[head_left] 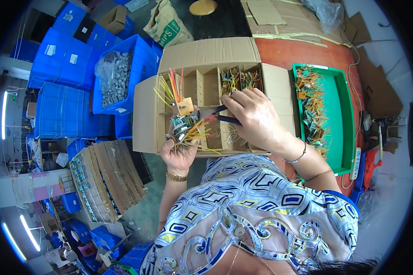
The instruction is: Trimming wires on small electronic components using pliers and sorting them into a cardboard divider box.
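**Bundle of tan and green circuit boards with yellow, orange and red wires (pixel 182 123) in your left hand (pixel 176 156)**

Your bundle is over the left part of the open brown cardboard box (pixel 206 51); its tan board sits uppermost, green boards crowd below, and wires splay up and rightward; your left fingers cup it; your right hand (pixel 256 112) grips a dark-handled hand tool (pixel 228 119), its tip near the red wires, contact unclear; cardboard dividers (pixel 198 89) section the box; flaps spread from its far, left and right edges; red surface (pixel 276 52) shows between the right flap and the green plastic tray (pixel 338 114), where wired boards (pixel 313 110) line the left wall.
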`<move>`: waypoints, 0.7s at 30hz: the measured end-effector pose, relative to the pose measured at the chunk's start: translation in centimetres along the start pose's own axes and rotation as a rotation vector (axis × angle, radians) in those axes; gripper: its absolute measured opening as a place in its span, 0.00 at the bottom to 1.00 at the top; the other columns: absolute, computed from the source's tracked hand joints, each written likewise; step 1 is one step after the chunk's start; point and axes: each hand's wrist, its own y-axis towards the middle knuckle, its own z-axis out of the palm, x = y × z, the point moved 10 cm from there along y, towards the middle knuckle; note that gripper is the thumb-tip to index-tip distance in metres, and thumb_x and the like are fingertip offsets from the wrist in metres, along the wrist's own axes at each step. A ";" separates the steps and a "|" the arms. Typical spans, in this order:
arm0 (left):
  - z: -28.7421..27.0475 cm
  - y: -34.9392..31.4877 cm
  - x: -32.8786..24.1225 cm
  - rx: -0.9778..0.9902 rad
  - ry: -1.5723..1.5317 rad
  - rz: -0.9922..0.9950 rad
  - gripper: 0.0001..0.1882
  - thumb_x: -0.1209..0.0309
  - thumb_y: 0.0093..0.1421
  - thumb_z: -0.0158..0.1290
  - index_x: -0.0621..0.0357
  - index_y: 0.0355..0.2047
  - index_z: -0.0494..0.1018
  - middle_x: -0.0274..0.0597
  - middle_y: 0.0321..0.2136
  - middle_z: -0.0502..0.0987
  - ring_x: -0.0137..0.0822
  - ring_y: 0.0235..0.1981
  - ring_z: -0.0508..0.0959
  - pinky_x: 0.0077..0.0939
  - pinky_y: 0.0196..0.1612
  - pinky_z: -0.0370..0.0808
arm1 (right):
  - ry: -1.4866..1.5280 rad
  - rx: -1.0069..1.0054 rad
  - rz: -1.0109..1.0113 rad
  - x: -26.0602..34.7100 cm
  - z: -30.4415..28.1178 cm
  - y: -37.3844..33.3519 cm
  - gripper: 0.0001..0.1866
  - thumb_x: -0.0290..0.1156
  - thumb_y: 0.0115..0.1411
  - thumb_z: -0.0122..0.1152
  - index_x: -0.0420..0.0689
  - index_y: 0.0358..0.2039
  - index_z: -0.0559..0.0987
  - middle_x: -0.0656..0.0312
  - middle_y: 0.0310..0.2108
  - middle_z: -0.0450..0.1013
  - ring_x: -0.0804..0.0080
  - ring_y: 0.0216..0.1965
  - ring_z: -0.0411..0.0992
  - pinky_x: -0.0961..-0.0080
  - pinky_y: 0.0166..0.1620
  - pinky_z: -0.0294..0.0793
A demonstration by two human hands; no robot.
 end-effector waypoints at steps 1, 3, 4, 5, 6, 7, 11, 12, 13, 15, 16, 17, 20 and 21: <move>0.4 0.0 0.0 0.032 0.050 0.002 0.45 0.67 0.51 0.55 0.58 0.65 0.44 0.60 0.63 0.48 0.51 0.63 0.57 0.39 0.52 0.73 | 0.003 -0.023 -0.040 0.5 -0.3 0.0 0.25 0.23 0.38 0.62 0.37 0.42 0.74 0.60 0.29 0.69 0.63 0.34 0.69 0.68 0.39 0.67; -0.1 -0.6 0.0 -0.010 0.059 0.011 0.45 0.68 0.51 0.55 0.57 0.65 0.43 0.59 0.61 0.52 0.50 0.61 0.60 0.40 0.52 0.73 | -0.044 -0.017 -0.050 1.0 -0.2 0.1 0.25 0.24 0.39 0.60 0.37 0.43 0.74 0.61 0.29 0.69 0.64 0.33 0.68 0.69 0.39 0.66; -0.5 -0.9 0.0 -0.052 0.067 0.019 0.46 0.69 0.50 0.55 0.57 0.65 0.42 0.58 0.59 0.57 0.49 0.59 0.64 0.41 0.52 0.74 | -0.092 -0.011 -0.058 1.2 0.0 0.1 0.25 0.24 0.40 0.59 0.36 0.43 0.74 0.61 0.29 0.68 0.65 0.33 0.68 0.70 0.39 0.65; -0.8 -1.0 0.0 -0.093 0.074 0.026 0.47 0.71 0.49 0.56 0.57 0.65 0.42 0.56 0.56 0.62 0.48 0.56 0.67 0.42 0.52 0.74 | -0.141 -0.003 -0.067 1.3 0.1 0.1 0.25 0.25 0.40 0.57 0.36 0.43 0.73 0.62 0.30 0.68 0.66 0.32 0.67 0.71 0.39 0.65; 0.2 -0.6 0.2 -0.098 0.120 0.030 0.44 0.72 0.49 0.56 0.59 0.63 0.46 0.53 0.51 0.67 0.46 0.51 0.72 0.40 0.46 0.78 | -0.142 -0.002 -0.066 1.4 0.0 0.2 0.25 0.25 0.40 0.57 0.36 0.43 0.73 0.62 0.30 0.68 0.66 0.32 0.67 0.71 0.39 0.65; 0.3 -0.5 0.2 -0.098 0.119 0.029 0.44 0.72 0.49 0.56 0.59 0.63 0.46 0.53 0.51 0.67 0.46 0.51 0.72 0.40 0.46 0.78 | -0.184 0.012 -0.089 1.7 -0.1 0.2 0.24 0.26 0.42 0.56 0.36 0.44 0.73 0.62 0.29 0.67 0.67 0.32 0.67 0.71 0.38 0.64; 1.0 -0.5 0.2 -0.124 0.285 0.025 0.35 0.73 0.49 0.57 0.59 0.54 0.53 0.48 0.43 0.70 0.41 0.45 0.76 0.30 0.34 0.82 | -0.276 0.100 -0.096 1.9 -0.1 0.4 0.24 0.28 0.44 0.55 0.36 0.45 0.72 0.63 0.28 0.66 0.69 0.32 0.66 0.72 0.38 0.63; 1.0 -0.4 0.3 -0.126 0.301 0.014 0.35 0.72 0.48 0.58 0.59 0.54 0.53 0.47 0.43 0.70 0.41 0.44 0.76 0.30 0.34 0.81 | -0.276 0.101 -0.094 2.0 -0.2 0.4 0.24 0.28 0.44 0.55 0.36 0.45 0.72 0.63 0.28 0.66 0.69 0.32 0.66 0.72 0.38 0.63; 1.1 -0.4 0.4 -0.128 0.316 0.003 0.36 0.71 0.47 0.59 0.60 0.54 0.54 0.46 0.42 0.70 0.40 0.43 0.76 0.30 0.35 0.81 | -0.311 0.087 -0.100 2.2 -0.5 0.5 0.24 0.29 0.45 0.54 0.36 0.45 0.72 0.63 0.28 0.65 0.69 0.32 0.65 0.72 0.38 0.63; 1.2 -0.3 0.4 -0.155 0.355 0.017 0.36 0.71 0.46 0.60 0.59 0.54 0.54 0.46 0.42 0.70 0.40 0.42 0.76 0.31 0.37 0.81 | -0.346 0.073 -0.102 2.5 -1.0 0.7 0.23 0.29 0.45 0.54 0.36 0.44 0.72 0.63 0.27 0.65 0.69 0.32 0.65 0.72 0.37 0.62; 1.0 -0.4 0.2 -0.181 0.395 0.033 0.37 0.71 0.46 0.61 0.59 0.53 0.54 0.45 0.42 0.70 0.39 0.42 0.76 0.32 0.38 0.80 | -0.367 0.089 -0.116 2.7 -1.1 0.9 0.23 0.29 0.45 0.54 0.36 0.44 0.72 0.63 0.27 0.65 0.69 0.32 0.65 0.72 0.38 0.62; 1.0 -0.4 0.2 -0.183 0.393 0.031 0.37 0.71 0.46 0.61 0.59 0.53 0.54 0.45 0.42 0.70 0.39 0.42 0.76 0.32 0.38 0.80 | -0.389 0.106 -0.130 2.8 -1.1 0.9 0.23 0.29 0.45 0.54 0.36 0.44 0.72 0.63 0.28 0.65 0.70 0.32 0.66 0.72 0.38 0.62; 1.1 -0.3 0.3 -0.162 0.391 0.013 0.37 0.70 0.45 0.61 0.59 0.53 0.54 0.45 0.41 0.70 0.38 0.42 0.76 0.32 0.42 0.79 | -0.403 0.093 -0.164 2.9 -1.2 1.1 0.23 0.29 0.45 0.55 0.35 0.44 0.72 0.63 0.27 0.66 0.70 0.32 0.66 0.73 0.37 0.63; 1.1 -0.2 0.6 -0.158 0.398 -0.012 0.37 0.70 0.45 0.61 0.59 0.53 0.54 0.44 0.41 0.70 0.38 0.42 0.76 0.31 0.42 0.78 | -0.400 0.098 -0.164 2.7 -1.2 1.1 0.23 0.29 0.45 0.55 0.35 0.44 0.72 0.63 0.27 0.66 0.70 0.32 0.66 0.73 0.37 0.63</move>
